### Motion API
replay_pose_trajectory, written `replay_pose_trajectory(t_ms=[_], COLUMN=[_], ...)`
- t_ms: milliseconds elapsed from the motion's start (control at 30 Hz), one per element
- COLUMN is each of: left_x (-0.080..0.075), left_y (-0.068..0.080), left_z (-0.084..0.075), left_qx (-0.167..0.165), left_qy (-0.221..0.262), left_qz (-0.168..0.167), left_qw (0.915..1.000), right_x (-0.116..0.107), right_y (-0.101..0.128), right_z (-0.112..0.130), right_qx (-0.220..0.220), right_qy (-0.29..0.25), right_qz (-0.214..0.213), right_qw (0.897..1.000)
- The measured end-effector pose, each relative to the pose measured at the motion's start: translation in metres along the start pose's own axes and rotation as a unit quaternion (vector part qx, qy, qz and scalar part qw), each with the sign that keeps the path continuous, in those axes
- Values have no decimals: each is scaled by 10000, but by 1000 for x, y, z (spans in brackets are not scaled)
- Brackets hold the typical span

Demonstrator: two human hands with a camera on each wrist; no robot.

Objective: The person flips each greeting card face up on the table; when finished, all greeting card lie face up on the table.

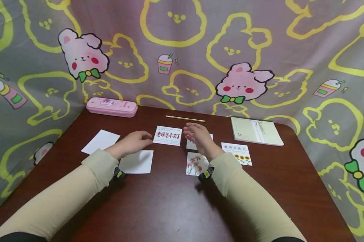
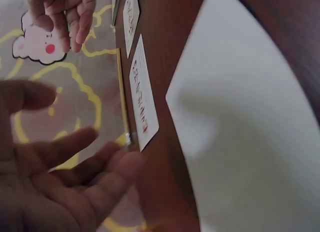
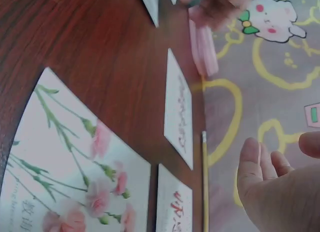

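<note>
Two hands hover over a dark wooden surface (image 1: 170, 208), flanking a white card with red calligraphy (image 1: 168, 135) that lies flat between them, long axis left to right. The left hand (image 1: 133, 143), fingers relaxed and holding nothing, has its fingertips just beside the card's left edge and is the nearer; the right hand (image 1: 198, 136) is open too, raised just beside its right edge. Behind lie a pencil (image 1: 185, 118) and a pink pencil case (image 1: 111, 107) (lid closed, contents unseen).
</note>
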State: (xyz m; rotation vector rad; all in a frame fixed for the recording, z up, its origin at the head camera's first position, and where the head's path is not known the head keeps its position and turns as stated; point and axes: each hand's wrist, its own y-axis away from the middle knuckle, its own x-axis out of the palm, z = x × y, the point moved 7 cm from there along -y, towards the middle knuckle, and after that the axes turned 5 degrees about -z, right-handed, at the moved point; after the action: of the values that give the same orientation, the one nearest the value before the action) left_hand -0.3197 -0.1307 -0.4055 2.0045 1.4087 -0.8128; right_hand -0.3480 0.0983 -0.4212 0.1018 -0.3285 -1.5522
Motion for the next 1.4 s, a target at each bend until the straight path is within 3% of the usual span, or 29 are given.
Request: replay_pose_trajectory(t_ms=[167,267,400,567,767,1100,1233,1400], left_x=[0,10,31,50,59,67,63,39], left_y=[31,44,52,47,44,48,48,42], left_z=[-3,1,5,-7,-20,-12,-15,-9], left_qx=[680,755,779,937,1001,956,1318,1596], left_qy=[-1074,-1420,-1869,-2222,-2378,-1949,-1679,-1396], left_qz=[422,595,828,788,674,675,519,2], left_qw=[9910,9852,9758,9673,9638,9738,9756,9773], right_x=[18,32,48,58,65,67,63,51], right_y=[10,21,33,44,49,47,45,38], right_z=[-13,-31,-54,-64,-63,-84,-81,-59], right_qx=[261,456,738,987,998,1088,916,381], right_qy=[605,1096,1186,772,551,492,518,579], right_qz=[813,1444,1844,1891,1849,1680,1494,1105], right_qw=[9945,9824,9729,9739,9761,9785,9832,9915])
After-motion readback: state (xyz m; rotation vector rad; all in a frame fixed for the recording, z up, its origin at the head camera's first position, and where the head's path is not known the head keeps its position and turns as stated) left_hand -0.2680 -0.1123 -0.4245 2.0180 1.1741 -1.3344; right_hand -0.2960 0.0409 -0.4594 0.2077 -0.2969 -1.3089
